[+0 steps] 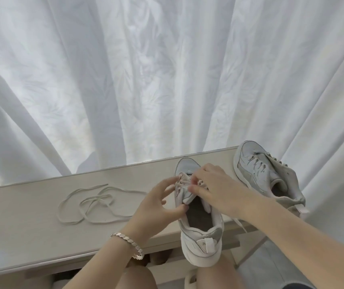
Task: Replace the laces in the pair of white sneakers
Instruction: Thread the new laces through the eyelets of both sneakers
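1. A white curtain with a faint leaf pattern hangs in soft folds across the upper frame, behind a pale wooden table.
2. A loose lace, flat and pale, lies in tangled loops at lower left.
3. The far sneaker, laced, sits at the table's right end.
4. The near sneaker is at lower centre, its heel overhanging the table edge; both hands hide its eyelets.
5. The left hand, with a metal bracelet on the wrist, grips the near sneaker's side with curled fingers.
6. The right hand seems to pinch the threaded lace.
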Tool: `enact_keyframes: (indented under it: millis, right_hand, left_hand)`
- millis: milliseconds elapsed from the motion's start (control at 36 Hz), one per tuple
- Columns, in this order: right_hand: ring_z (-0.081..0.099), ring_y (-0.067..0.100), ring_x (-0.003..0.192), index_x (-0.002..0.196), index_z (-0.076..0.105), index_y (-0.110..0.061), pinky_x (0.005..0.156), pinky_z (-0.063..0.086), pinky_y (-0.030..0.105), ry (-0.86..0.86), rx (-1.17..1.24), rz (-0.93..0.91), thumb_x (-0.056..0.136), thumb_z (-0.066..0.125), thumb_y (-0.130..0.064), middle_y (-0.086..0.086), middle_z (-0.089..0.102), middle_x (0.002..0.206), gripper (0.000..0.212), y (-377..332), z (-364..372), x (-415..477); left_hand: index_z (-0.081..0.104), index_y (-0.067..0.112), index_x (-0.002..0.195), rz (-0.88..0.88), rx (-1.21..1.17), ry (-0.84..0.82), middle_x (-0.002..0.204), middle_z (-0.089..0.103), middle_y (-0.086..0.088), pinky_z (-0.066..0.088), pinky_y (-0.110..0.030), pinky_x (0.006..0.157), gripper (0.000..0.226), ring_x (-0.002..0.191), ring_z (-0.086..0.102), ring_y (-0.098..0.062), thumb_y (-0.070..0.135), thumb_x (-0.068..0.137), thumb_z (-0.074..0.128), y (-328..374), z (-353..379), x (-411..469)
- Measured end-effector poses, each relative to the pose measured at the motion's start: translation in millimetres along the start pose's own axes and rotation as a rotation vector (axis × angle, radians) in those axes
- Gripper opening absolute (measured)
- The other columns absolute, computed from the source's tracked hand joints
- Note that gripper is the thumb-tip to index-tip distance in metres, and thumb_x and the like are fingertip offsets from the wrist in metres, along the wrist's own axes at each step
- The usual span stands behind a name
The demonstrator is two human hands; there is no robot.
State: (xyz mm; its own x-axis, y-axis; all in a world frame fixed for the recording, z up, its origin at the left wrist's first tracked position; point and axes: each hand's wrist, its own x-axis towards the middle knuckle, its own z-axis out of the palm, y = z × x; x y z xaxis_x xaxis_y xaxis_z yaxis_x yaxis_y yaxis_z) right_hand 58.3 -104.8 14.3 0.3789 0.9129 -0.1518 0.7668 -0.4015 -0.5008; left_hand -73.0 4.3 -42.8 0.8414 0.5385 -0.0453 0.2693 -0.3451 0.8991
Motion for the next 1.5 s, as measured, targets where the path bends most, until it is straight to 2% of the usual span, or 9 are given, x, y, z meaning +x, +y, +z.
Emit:
enact_keyframes:
  millis: [222,361,500,694,778,833,1028,1306,1500]
  right_hand:
    - [0.050,-0.005,0.071,0.077,0.049,-0.029,0.069,0.038,0.009,0.191,0.413,-0.099,0.098,0.042,-0.028,-0.009,0.052,0.075,0.023,-10,8,-13]
    - [0.070,0.020,0.086,0.086,0.053,-0.007,0.079,0.056,0.032,0.198,1.092,-0.128,0.083,0.042,-0.036,0.005,0.069,0.081,0.032,-21,7,-32]
    - [0.068,0.011,0.083,0.088,0.057,-0.011,0.083,0.053,0.030,0.086,0.868,-0.218,0.096,0.042,-0.036,-0.004,0.071,0.088,0.031,-28,17,-44]
    - [0.060,0.002,0.085,0.079,0.059,-0.032,0.072,0.046,0.013,0.339,0.435,-0.201,0.089,0.041,-0.053,-0.020,0.059,0.103,0.030,-4,35,-55]
    - [0.055,0.005,0.072,0.084,0.054,-0.034,0.063,0.042,0.015,0.512,0.335,0.045,0.089,0.047,-0.049,-0.011,0.056,0.085,0.018,14,30,-53]
    - [0.051,0.002,0.073,0.091,0.050,-0.031,0.061,0.037,0.016,0.336,0.255,0.264,0.089,0.048,-0.050,-0.012,0.053,0.085,0.019,26,28,-49]
    - [0.051,-0.003,0.074,0.089,0.054,-0.027,0.063,0.037,0.008,0.115,0.496,0.285,0.096,0.049,-0.030,-0.012,0.058,0.084,0.009,36,50,-31]
    - [0.039,0.003,0.055,0.072,0.048,-0.019,0.052,0.032,0.014,0.071,0.495,0.231,0.089,0.052,-0.019,-0.008,0.048,0.066,0.017,19,68,-13]
    - [0.048,0.008,0.041,0.079,0.048,-0.011,0.066,0.048,0.032,0.073,0.687,0.347,0.091,0.049,-0.023,-0.009,0.047,0.039,0.017,29,41,-21]
  left_hand:
    - [0.040,0.061,0.104,0.011,0.136,-0.137,0.118,0.049,0.028,0.050,-0.012,0.080,0.050,0.084,0.062,0.011,0.037,0.076,0.073,14,-6,-1]
    - [0.039,0.063,0.101,0.053,0.080,-0.084,0.132,0.035,0.025,0.053,-0.018,0.077,0.050,0.086,0.062,0.003,0.033,0.078,0.072,7,4,1]
    - [0.057,0.042,0.091,-0.015,-0.061,-0.057,0.079,0.064,0.018,0.049,-0.020,0.067,0.021,0.065,0.061,0.002,0.033,0.075,0.067,6,7,3]
    - [0.058,0.046,0.098,-0.019,-0.034,-0.019,0.100,0.065,0.014,0.054,-0.019,0.069,0.031,0.070,0.069,-0.003,0.019,0.085,0.066,13,2,-4]
    - [0.064,0.043,0.100,-0.014,-0.026,0.020,0.097,0.068,0.014,0.055,-0.021,0.070,0.026,0.069,0.069,-0.005,0.021,0.086,0.064,11,2,-6]
    - [0.065,0.042,0.098,-0.018,-0.030,0.033,0.094,0.068,0.015,0.057,-0.024,0.067,0.026,0.067,0.069,-0.008,0.019,0.087,0.064,12,0,-8]
    - [0.067,0.045,0.095,-0.064,0.035,0.099,0.094,0.070,0.012,0.058,-0.037,0.072,0.029,0.069,0.070,-0.012,0.018,0.088,0.062,11,-12,-10]
    - [0.066,0.042,0.095,-0.020,0.050,0.206,0.079,0.066,0.035,0.048,-0.007,0.065,0.033,0.071,0.066,0.007,0.011,0.090,0.057,16,-23,-29]
    - [0.066,0.038,0.105,-0.142,0.101,0.116,0.101,0.068,0.013,0.057,-0.033,0.077,0.025,0.074,0.069,-0.005,0.021,0.087,0.062,14,-30,-25]
